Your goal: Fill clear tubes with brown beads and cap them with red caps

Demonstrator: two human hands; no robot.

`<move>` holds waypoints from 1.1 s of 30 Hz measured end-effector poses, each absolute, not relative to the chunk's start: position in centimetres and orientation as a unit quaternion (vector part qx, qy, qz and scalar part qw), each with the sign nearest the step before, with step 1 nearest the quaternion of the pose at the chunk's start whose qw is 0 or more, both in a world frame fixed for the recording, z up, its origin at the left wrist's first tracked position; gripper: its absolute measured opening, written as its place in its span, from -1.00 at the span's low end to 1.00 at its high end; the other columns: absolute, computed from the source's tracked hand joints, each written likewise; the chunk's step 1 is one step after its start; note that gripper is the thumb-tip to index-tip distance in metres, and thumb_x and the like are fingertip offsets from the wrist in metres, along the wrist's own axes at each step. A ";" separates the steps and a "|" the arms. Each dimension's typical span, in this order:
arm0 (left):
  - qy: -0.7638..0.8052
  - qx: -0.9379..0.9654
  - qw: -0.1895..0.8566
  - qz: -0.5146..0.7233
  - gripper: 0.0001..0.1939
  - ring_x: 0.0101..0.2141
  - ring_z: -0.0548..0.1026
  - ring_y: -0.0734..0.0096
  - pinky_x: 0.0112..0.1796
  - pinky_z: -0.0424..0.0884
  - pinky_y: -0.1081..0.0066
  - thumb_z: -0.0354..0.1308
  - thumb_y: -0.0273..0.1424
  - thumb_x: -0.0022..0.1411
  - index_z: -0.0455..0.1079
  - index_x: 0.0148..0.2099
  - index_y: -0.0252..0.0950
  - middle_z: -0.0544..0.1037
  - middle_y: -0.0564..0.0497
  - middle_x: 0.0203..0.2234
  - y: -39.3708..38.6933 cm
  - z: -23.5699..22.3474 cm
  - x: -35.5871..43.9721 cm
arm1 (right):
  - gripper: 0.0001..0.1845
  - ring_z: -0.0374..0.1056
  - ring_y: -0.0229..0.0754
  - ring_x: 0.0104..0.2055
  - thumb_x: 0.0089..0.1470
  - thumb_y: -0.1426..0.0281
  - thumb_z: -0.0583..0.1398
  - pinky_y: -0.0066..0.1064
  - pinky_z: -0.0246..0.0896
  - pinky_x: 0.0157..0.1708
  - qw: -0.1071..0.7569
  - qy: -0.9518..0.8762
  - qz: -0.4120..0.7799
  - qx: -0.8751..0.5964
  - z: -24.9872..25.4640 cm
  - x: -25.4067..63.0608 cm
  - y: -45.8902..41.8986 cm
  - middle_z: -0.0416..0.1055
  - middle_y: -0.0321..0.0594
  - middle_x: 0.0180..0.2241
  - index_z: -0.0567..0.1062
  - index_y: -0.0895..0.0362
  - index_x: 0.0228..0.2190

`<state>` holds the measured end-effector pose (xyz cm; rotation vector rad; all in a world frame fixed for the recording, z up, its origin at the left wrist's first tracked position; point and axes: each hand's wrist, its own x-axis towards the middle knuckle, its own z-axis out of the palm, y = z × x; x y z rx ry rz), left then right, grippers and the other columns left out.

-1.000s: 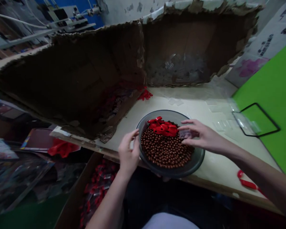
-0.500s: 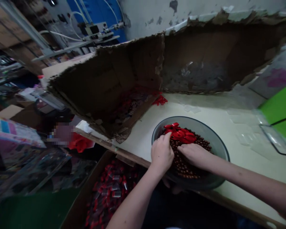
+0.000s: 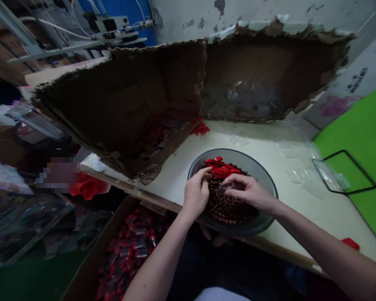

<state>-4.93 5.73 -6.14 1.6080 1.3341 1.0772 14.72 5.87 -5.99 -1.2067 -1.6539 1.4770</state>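
Note:
A grey round bowl (image 3: 263,175) sits at the table's near edge, filled with small brown beads (image 3: 228,209) and a heap of red plastic caps (image 3: 221,167) at its far side. My right hand (image 3: 250,193) hovers over the beads, fingers pinched round a small clear tube (image 3: 223,188). My left hand (image 3: 196,194) is at the bowl's left rim, its fingers curled and pinched together close to the tube's mouth; whatever they hold is too small to make out.
Torn cardboard boxes (image 3: 128,104) lie open on their sides behind the bowl. Clear plastic pieces (image 3: 301,173) lie on the cream table (image 3: 285,144). A green board (image 3: 360,138) is at right. Below left, a box (image 3: 134,246) holds red-capped tubes.
Both hands were dug into the beads half a second ago; now they have lifted, and the right hand holds the clear tube with the left hand pinched beside it.

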 end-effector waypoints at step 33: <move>0.292 0.465 0.671 0.498 -0.50 -0.28 0.58 0.31 -0.21 0.50 0.36 0.30 -0.39 0.05 0.38 0.06 -0.34 0.60 -0.12 -0.21 3.1 -0.5 -1.4 | -0.58 0.44 -0.14 -0.09 0.04 0.54 0.03 -0.25 0.32 -0.03 0.289 -0.754 0.268 -0.525 -4.5 19.7 5.6 0.51 -0.19 -0.11 0.46 0.08 -0.07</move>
